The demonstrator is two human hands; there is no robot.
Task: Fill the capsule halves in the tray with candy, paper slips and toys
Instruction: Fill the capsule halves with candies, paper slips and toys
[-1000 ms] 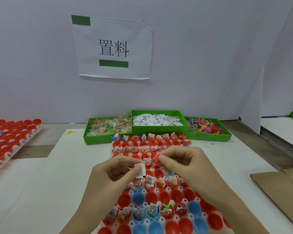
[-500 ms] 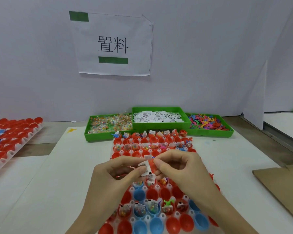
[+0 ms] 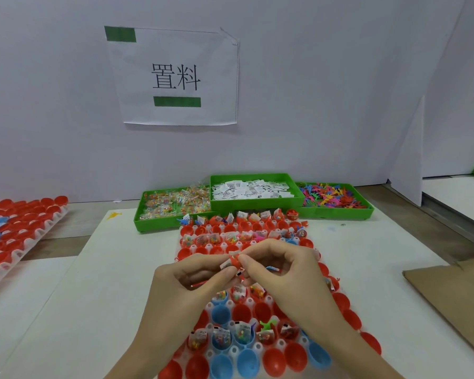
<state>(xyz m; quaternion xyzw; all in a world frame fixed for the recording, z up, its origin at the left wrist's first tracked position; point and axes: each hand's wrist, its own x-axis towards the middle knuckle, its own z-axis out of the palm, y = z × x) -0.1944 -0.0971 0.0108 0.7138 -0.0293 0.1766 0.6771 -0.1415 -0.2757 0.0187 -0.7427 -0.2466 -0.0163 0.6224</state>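
A white tray (image 3: 231, 350) of red and blue capsule halves lies on the table in front of me; several halves hold candy, slips or toys, others hold nothing. Above its middle, my left hand (image 3: 188, 280) pinches a white paper slip (image 3: 226, 265) between thumb and fingers. My right hand (image 3: 279, 265) meets it fingertip to fingertip and pinches a small red toy (image 3: 234, 260) against the slip; a thin red and blue piece shows under its fingers. Three green bins stand behind the tray: candy (image 3: 175, 205), paper slips (image 3: 251, 190), colourful toys (image 3: 331, 196).
A second tray (image 3: 43, 229) of red and blue capsule halves sits at the far left. A brown cardboard sheet (image 3: 449, 291) lies at the right edge. A paper sign (image 3: 175, 77) hangs on the white wall. A small yellow toy (image 3: 114, 214) lies on the table.
Both hands have come closer together until the fingertips touch. The slip in my left hand now lies against a small red toy in my right hand's pinch.
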